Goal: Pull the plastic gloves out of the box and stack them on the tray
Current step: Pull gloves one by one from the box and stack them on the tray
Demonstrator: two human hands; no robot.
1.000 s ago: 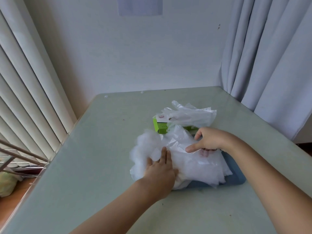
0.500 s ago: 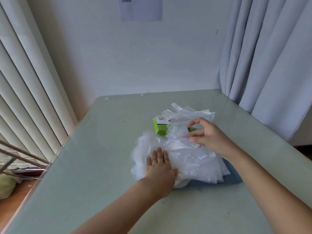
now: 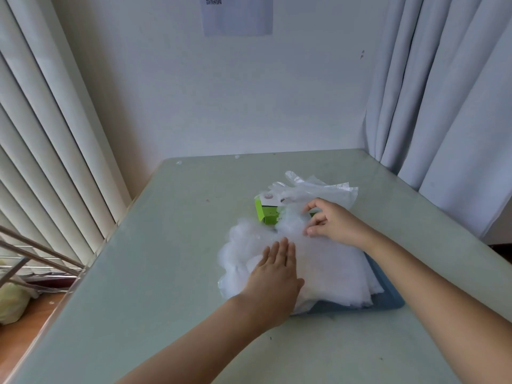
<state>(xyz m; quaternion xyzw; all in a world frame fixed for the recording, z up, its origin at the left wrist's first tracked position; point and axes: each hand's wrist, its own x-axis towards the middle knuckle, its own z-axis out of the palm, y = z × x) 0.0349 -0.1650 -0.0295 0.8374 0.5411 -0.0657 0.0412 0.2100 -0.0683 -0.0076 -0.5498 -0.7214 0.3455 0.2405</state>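
A heap of thin clear plastic gloves (image 3: 327,261) covers most of a blue tray (image 3: 388,297), whose right and near edges show. My left hand (image 3: 274,275) lies flat with straight fingers on the heap's near left part. Behind the heap stands a green and white glove box (image 3: 267,210) with more clear gloves (image 3: 318,189) spilling from its top. My right hand (image 3: 329,221) is at the heap's far edge beside the box, its thumb and fingers curled toward the plastic; whether they pinch a glove is unclear.
The pale green glass-topped table (image 3: 166,300) is wide. Vertical blinds (image 3: 41,162) hang along its left side, and curtains (image 3: 443,106) hang at the right. A metal rack and a yellowish bag (image 3: 11,300) sit on the floor at far left.
My right hand has moved from the middle of the heap up toward the box and its fingers have curled. My left hand stays flat on the heap.
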